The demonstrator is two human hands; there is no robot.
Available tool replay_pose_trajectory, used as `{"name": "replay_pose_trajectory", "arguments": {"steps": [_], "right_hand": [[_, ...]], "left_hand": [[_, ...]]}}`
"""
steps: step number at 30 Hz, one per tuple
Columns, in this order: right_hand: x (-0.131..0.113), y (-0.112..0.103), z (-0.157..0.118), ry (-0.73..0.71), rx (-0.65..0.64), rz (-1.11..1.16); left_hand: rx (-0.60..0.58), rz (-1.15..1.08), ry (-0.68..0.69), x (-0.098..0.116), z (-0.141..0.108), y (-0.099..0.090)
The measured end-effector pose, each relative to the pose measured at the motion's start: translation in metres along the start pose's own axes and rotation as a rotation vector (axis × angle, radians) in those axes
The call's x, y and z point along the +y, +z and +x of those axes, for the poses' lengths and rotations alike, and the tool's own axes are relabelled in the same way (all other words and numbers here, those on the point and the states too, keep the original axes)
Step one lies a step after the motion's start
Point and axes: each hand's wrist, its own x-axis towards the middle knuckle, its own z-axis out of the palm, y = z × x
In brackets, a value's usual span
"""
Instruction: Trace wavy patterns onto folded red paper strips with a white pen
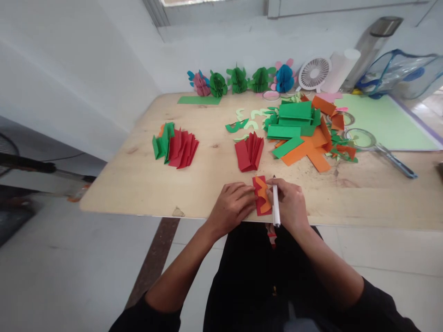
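Observation:
At the table's front edge lies a small red paper piece (259,212) with a wavy orange paper cutout (263,192) on top of it. My left hand (233,206) rests on the table from the left, its fingers lying over the edge of these papers. In my right hand (290,202) is a white marker pen (276,206), pointing away from me and tilted beside the cutout. The right fingertips are close to the orange cutout; whether they touch it I cannot tell. Just beyond stands a folded red paper stack (248,153).
Folded green papers (292,122) and orange strips (316,143) form a pile at the right. A utility knife (395,160) and tape roll (360,138) lie farther right. Red folded papers (182,148) sit left. Paper figures (238,80) and a white fan (314,74) line the wall.

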Motion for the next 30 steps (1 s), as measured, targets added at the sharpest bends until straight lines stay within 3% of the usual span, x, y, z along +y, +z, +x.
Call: {"name": "replay_pose_trajectory", "arguments": {"steps": [11,17,30], "right_hand": [[0.007,-0.006,-0.011,-0.234,0.065,-0.213],[0.013,-0.017,-0.029,-0.421,-0.002,-0.277],[0.012,-0.011,-0.030,-0.508,-0.080,-0.382]], "left_hand": [[0.051,0.005,0.003,0.003,-0.001,-0.001],[0.083,0.008,0.001,0.006,0.000,-0.003],[0.049,-0.014,-0.019,0.005,0.000,-0.003]]}}
